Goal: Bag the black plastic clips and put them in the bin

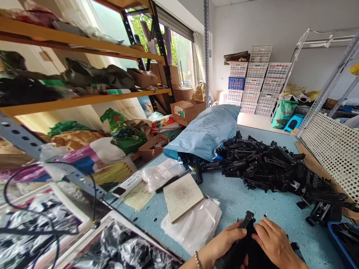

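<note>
My left hand and my right hand are both closed round one black plastic part at the bottom middle, just above the light blue table. The part's narrow end sticks up between my thumbs. A bead bracelet sits on my left wrist. A large heap of the same black plastic parts lies on the table beyond my hands, spilling from a blue woven sack.
A square board rests on clear plastic bags left of my hands. White perforated panel stands at right, a blue bin at the bottom right corner. Shelving with bags and boxes fills the left; stacked crates stand at the back wall.
</note>
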The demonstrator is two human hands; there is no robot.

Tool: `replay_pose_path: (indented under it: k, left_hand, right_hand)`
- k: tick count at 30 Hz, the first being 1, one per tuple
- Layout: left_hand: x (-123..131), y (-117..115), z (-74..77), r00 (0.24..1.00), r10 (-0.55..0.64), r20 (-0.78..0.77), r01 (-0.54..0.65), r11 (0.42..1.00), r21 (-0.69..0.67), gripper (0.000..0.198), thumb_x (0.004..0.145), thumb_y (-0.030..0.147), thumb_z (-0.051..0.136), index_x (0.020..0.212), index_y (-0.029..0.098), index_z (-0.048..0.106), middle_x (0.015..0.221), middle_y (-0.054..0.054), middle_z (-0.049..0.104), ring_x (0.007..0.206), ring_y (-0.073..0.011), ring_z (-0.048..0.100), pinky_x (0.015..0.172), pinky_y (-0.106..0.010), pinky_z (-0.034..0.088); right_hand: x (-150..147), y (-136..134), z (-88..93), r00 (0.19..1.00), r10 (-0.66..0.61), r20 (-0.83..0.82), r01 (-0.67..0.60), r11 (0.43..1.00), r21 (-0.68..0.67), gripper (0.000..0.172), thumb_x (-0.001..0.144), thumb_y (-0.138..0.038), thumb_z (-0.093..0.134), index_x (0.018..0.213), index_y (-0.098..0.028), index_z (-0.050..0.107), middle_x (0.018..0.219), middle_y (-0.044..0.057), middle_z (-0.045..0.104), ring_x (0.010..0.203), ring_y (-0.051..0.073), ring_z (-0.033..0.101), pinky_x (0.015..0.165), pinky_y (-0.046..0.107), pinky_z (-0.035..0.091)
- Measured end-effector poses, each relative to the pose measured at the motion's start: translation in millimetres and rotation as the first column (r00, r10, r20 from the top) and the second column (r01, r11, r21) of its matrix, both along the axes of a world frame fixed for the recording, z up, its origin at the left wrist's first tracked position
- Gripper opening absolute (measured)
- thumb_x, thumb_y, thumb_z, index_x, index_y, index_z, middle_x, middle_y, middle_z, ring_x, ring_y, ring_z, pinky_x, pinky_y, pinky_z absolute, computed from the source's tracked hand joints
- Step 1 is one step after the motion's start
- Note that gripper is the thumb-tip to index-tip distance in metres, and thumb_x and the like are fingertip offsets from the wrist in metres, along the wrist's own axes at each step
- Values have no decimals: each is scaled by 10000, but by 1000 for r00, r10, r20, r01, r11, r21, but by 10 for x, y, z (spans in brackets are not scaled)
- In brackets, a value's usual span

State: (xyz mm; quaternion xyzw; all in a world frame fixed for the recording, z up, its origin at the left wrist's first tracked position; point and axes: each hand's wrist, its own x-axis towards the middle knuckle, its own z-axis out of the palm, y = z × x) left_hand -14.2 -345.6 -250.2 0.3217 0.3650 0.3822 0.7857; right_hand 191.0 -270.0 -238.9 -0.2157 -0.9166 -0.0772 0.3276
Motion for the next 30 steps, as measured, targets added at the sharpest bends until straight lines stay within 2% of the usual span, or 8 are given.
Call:
replay_pose_path:
  k: [2,6,10,14,18,23,27,30]
  left_hand:
    - [60,-36,-26,999,24,-39,-22,999,39,843,852,579,611,1526,138,362,683,-14,637,516,-162,561,527,-280,450]
    - [148,-2,-80,972,186,-146,-164,975,150,1076,849,615,652,1649,163,93,743,-4,628,606,-177,592,566,-296,485]
    - [12,213,24,864,464,-193,-427,880,207,886,883,568,617,1620,196,296,950,-70,711,863,-238,683,790,-372,556]
    - [-141,333,245,682,666,-302,-586,745,319,545,855,432,664,1364,238,651,1312,-92,703,1321,-301,576,1120,-417,453]
    - [-124,252,308,640,693,-331,-589,719,369,495,904,425,596,1358,235,648,1443,-45,636,1396,-279,527,1180,-406,413]
    - [-14,81,151,633,680,-370,-567,732,378,524,946,463,542,1408,220,595,1436,-46,635,1378,-259,540,1166,-358,428]
    - [-149,-21,-69,718,539,-440,-398,837,375,552,961,507,499,1416,204,578,1406,-85,645,1355,-278,555,1187,-424,410]
    - [-413,-101,-262,680,420,-602,-233,901,365,573,933,534,555,1394,197,604,1463,-105,604,1428,-304,487,1249,-459,319]
  right_hand:
    - [-13,17,-82,999,-23,-46,21,999,-31,209,1034,-192,468,846,-231,549,688,0,607,608,167,612,597,297,480]
    - [-121,0,-197,979,-159,-131,118,955,-273,285,1079,-244,387,811,-243,483,664,-25,597,554,142,599,522,258,423]
    - [-300,-246,-94,988,-144,-47,113,909,-401,233,1073,-340,441,877,-241,516,725,-22,630,620,156,634,568,264,457]
    - [-465,-490,38,998,-61,20,64,955,-289,95,1040,-273,501,1013,-204,561,816,39,666,763,217,665,674,319,501]
    - [-494,-539,18,985,-156,68,170,894,-414,122,1030,-295,558,969,-189,563,823,48,678,731,189,665,653,285,484]
    - [-506,-734,-62,951,-165,260,274,838,-472,278,1062,-371,501,891,-178,605,811,71,704,781,194,681,671,280,450]
    - [-343,-853,75,916,-150,372,356,732,-581,342,1070,-434,475,899,-189,642,813,49,713,766,167,670,666,263,436]
    - [77,-873,208,875,-276,397,473,657,-587,338,1063,-463,462,1061,-203,677,1064,96,731,1018,222,675,864,325,497]
